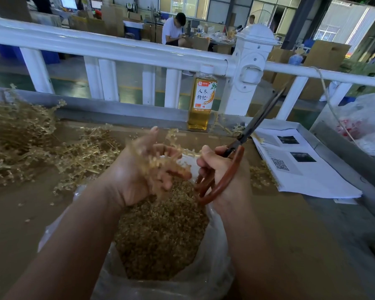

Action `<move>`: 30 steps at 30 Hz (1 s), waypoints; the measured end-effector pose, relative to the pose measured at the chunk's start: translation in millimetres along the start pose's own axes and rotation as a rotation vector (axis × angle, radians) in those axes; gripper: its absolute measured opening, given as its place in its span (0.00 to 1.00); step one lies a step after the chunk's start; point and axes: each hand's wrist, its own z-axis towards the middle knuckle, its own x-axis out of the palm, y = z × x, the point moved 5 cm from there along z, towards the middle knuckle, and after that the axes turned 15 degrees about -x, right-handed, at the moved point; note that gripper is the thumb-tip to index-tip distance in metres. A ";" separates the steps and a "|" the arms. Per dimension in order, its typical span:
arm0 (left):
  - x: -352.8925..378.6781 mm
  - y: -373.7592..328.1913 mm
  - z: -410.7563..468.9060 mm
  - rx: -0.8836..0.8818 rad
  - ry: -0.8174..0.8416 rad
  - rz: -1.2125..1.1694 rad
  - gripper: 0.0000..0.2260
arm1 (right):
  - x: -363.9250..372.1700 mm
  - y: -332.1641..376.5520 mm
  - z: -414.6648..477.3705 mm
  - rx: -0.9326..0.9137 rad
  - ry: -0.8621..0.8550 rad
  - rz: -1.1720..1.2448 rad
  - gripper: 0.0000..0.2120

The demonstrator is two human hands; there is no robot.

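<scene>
bag [214, 267] of golden bits sat open nearest me. above it my left hand [143, 169] curled loosely round a blurred golden sprig [173, 135]. just beside it, my right hand [221, 169] gripped the scissors [256, 122], blades up. further off, a pile [20, 135] of sprigs lay left, a bottle [200, 102] by the railing [117, 48].

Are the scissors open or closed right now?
Closed: the scissors in the right hand show both blades together as one dark strip.

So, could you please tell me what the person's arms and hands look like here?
The left forearm and right forearm are bare, no sleeves showing. The left hand and right hand wear no gloves, and no watch or bracelet shows at either wrist. The left hand is blurred.
</scene>
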 end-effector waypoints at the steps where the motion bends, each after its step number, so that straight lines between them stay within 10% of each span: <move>1: 0.0 -1.2 0.1 0.017 0.001 -0.031 0.21 | -0.5 -1.0 0.5 0.009 -0.012 0.035 0.10; 6: -1.5 -3.2 2.2 0.036 -0.060 0.009 0.07 | -1.0 -3.7 2.3 -0.020 -0.058 0.119 0.11; 18: 6.7 6.6 10.4 0.084 -0.144 0.370 0.27 | 7.8 -7.9 -1.6 0.015 0.023 0.185 0.14; 30: 7.0 -2.6 4.9 0.267 -0.273 0.283 0.06 | 10.5 -6.2 -3.6 0.005 0.091 0.141 0.14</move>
